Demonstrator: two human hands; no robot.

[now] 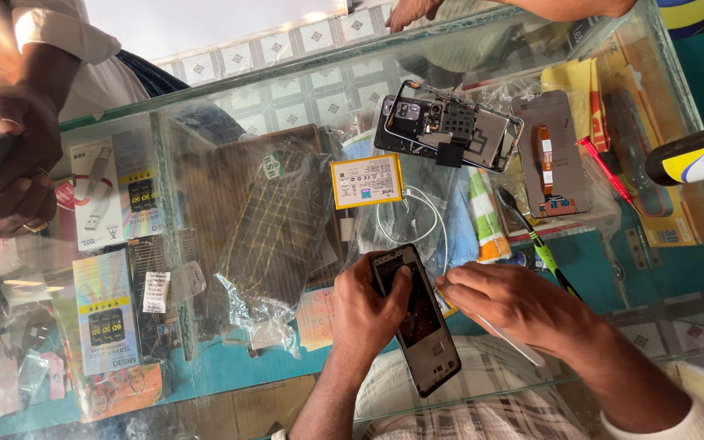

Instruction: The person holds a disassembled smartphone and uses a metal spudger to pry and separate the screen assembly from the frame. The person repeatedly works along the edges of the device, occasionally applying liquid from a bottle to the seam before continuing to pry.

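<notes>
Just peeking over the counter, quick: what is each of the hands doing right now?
Left hand: closed around the black phone frame, thumb on it.
Right hand: closed on a thin white tool at the frame's edge.

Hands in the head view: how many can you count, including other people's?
5. Left hand on the phone frame; right hand beside it; two clasped hands at far left; one hand at the top edge, partly cut off.

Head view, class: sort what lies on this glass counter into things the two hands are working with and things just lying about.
In hand:
- phone frame, held by the left hand
- thin tool in the right hand

Lying about:
- opened phone
- yellow-edged battery
- screen panel
- toothbrush
- dark bottle
- white cable
</notes>
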